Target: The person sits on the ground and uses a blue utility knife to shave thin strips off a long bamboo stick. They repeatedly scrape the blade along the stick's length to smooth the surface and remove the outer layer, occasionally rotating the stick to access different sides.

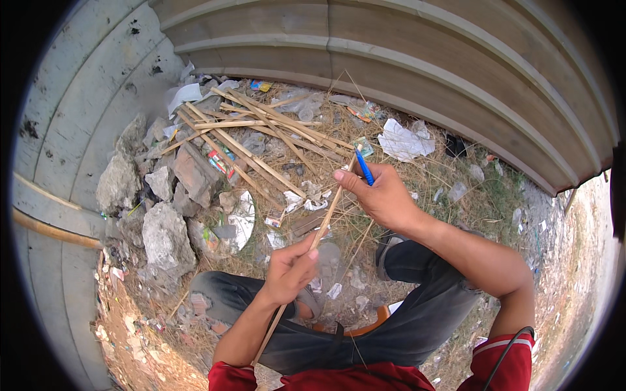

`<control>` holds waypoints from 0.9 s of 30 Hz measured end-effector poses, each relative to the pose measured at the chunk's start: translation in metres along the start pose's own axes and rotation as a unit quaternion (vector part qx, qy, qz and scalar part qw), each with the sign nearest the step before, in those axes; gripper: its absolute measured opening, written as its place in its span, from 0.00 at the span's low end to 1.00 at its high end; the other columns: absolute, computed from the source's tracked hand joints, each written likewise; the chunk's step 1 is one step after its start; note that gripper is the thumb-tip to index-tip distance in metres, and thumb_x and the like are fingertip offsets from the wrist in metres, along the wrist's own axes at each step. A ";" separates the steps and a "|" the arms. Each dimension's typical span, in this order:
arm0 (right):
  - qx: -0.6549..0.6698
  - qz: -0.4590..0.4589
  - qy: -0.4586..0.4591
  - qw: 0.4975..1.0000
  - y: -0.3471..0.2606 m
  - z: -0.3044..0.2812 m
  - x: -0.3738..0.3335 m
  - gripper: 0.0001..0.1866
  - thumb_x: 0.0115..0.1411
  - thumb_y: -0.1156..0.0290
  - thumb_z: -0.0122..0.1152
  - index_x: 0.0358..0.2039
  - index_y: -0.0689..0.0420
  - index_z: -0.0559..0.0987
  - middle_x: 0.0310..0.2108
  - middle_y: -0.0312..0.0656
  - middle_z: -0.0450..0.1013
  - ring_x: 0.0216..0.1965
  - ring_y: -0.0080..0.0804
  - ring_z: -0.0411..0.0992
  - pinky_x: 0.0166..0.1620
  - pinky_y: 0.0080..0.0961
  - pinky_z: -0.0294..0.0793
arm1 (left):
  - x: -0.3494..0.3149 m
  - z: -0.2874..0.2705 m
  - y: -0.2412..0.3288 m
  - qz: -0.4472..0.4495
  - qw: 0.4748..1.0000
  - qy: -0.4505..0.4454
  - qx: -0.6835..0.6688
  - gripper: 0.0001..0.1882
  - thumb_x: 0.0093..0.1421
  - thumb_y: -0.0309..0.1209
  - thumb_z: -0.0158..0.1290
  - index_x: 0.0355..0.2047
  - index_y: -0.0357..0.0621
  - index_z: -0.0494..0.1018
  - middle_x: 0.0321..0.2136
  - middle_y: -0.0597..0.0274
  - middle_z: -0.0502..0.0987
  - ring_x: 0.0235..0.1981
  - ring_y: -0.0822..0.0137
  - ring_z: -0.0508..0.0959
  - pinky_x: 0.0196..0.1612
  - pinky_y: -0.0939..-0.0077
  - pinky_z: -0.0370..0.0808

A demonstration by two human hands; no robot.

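A long, thin wooden strip slants across my lap, its upper end pointing away from me. My left hand is closed around the strip partway down, and the lower part runs along my left forearm. Near the strip's far end, my right hand grips a slim blue tool, its tip against or very close to the wood. Whether the tool is a pen or a small cutter I cannot tell. My right thumb lies beside the strip. Beyond my hands, several similar wooden strips lie in a loose, crossed pile on the ground.
Rough stone chunks are heaped at the left, beside a pale sheet wall. A corrugated metal wall closes off the far side. Dry grass, crumpled white paper and plastic scraps litter the ground. Something orange shows between my legs.
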State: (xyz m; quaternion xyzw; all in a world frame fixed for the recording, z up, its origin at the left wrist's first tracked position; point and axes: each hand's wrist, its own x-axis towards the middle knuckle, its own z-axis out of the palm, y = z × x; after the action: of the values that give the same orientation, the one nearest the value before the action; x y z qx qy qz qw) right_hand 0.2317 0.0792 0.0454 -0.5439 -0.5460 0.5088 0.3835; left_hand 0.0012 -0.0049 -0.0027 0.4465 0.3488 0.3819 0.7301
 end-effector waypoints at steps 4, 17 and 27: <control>-0.027 -0.024 -0.050 0.998 0.010 0.013 -0.007 0.14 0.65 0.61 0.69 0.32 0.60 0.82 0.15 0.23 0.59 0.20 0.12 0.53 0.24 0.20 0.53 | 0.000 -0.006 -0.004 0.008 1.000 0.001 -0.005 0.25 0.73 0.26 0.46 0.69 0.36 0.62 0.16 0.77 0.59 0.14 0.84 0.55 0.18 0.83 0.52; 0.043 0.035 -0.013 0.998 -0.005 -0.005 0.002 0.24 0.68 0.52 0.64 0.22 0.58 0.79 0.14 0.25 0.62 0.20 0.14 0.56 0.22 0.23 0.56 | 0.001 -0.007 0.005 -0.041 0.996 -0.071 -0.036 0.26 0.76 0.35 0.38 0.68 0.31 0.60 0.12 0.74 0.57 0.10 0.81 0.55 0.16 0.84 0.55; -0.030 -0.044 -0.034 0.998 -0.011 -0.010 -0.007 0.15 0.60 0.61 0.73 0.31 0.61 0.82 0.15 0.23 0.61 0.18 0.12 0.55 0.22 0.20 0.54 | 0.001 -0.007 0.004 -0.032 0.996 -0.085 -0.012 0.25 0.76 0.37 0.35 0.63 0.29 0.64 0.10 0.68 0.61 0.08 0.77 0.57 0.15 0.83 0.58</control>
State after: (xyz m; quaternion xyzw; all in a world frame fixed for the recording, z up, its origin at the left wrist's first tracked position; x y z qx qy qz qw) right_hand 0.2403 0.0753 0.0586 -0.5125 -0.5974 0.4933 0.3704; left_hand -0.0053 0.0003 -0.0020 0.4570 0.2949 0.3233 0.7744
